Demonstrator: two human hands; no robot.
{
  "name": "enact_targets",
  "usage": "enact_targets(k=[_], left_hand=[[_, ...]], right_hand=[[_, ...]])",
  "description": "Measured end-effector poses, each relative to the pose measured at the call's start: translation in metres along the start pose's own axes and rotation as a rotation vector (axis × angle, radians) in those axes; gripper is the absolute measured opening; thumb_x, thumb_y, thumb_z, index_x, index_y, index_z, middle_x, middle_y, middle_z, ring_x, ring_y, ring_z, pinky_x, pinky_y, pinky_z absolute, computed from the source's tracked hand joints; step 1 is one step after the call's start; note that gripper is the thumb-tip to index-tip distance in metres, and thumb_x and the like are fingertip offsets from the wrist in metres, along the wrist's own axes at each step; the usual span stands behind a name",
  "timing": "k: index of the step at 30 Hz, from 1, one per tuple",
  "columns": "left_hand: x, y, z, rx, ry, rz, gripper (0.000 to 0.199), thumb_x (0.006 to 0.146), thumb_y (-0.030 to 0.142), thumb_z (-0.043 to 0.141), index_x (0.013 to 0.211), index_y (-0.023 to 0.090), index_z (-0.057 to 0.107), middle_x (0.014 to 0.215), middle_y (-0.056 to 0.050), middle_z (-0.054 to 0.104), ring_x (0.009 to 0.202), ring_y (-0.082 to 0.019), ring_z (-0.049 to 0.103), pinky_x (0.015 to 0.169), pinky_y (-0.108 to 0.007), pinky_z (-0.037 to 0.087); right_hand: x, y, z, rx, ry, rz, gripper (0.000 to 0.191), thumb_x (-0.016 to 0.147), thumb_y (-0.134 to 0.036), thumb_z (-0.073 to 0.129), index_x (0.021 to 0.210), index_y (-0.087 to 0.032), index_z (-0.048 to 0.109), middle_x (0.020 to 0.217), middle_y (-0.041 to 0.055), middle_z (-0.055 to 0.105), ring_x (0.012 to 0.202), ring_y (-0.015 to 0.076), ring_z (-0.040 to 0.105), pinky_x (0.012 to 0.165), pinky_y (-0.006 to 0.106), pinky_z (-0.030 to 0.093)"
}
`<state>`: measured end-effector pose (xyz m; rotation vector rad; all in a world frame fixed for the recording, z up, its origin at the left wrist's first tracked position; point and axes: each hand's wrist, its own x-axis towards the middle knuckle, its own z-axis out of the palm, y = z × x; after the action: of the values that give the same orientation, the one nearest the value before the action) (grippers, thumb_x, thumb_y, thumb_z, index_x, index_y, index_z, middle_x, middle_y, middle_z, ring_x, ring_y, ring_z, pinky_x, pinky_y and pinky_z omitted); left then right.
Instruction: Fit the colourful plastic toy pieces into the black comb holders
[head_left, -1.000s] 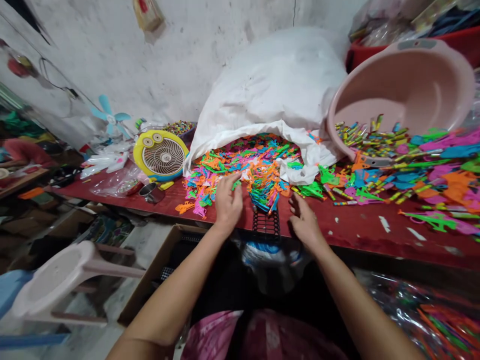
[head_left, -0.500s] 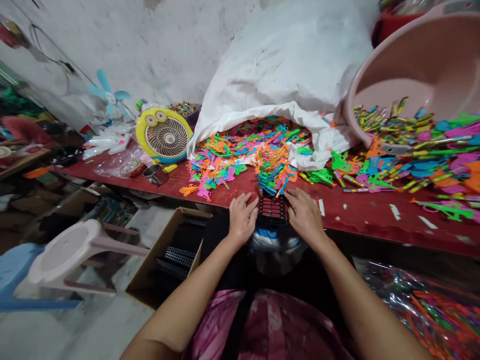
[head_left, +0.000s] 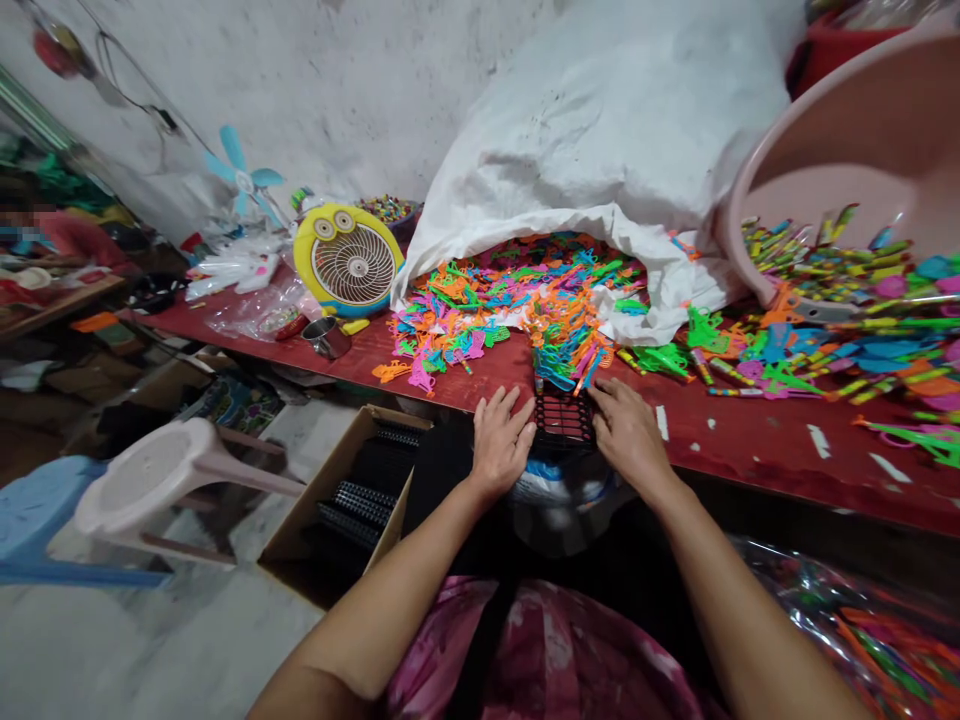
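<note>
Splaying open, left hand and right hand flank black rack pointing lengthwise bodyward.

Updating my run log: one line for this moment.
left hand: open, left of black rack | right hand: open, right of rack | colorful pieces: heaped behind rack

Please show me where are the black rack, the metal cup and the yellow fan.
Black rack point(head_left: 564, 441): head view, its near end.
Metal cup point(head_left: 330, 343): head view, its side.
Yellow fan point(head_left: 358, 267): head view, its grille.
</note>
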<state>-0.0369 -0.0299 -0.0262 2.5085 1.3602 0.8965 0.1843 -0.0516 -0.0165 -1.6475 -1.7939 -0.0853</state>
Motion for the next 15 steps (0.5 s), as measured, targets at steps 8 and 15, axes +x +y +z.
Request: enact_targets(k=[8,15], left_hand=[[-0.0009,-0.0002,0.0006,-0.018,-0.005,-0.013,0.041,0.1,0.034,0.044,0.139,0.027,0.053,0.153,-0.006,0.043,0.147,-0.025,0.03,0.121,-0.055,0.019],[-0.0006,0.001,0.0008,-0.031,0.013,-0.018,0.039,0.099,0.034,0.046,0.138,0.032,0.055,0.154,-0.004,0.043,0.147,-0.024,0.03,0.121,-0.055,0.02]], right_hand=[[-0.0054,0.002,-0.0037,0.072,0.061,0.016,0.043,0.082,-0.011,0.046,0.116,-0.018,0.071,0.118,0.0135,0.066,0.115,0.029,0.057,0.1,0.05,0.047],[-0.0055,-0.0014,-0.0031,0.048,0.071,0.024,0.04,0.082,-0.011,0.046,0.111,-0.018,0.072,0.115,0.0123,0.067,0.114,0.0282,0.057,0.099,0.049,0.047]])
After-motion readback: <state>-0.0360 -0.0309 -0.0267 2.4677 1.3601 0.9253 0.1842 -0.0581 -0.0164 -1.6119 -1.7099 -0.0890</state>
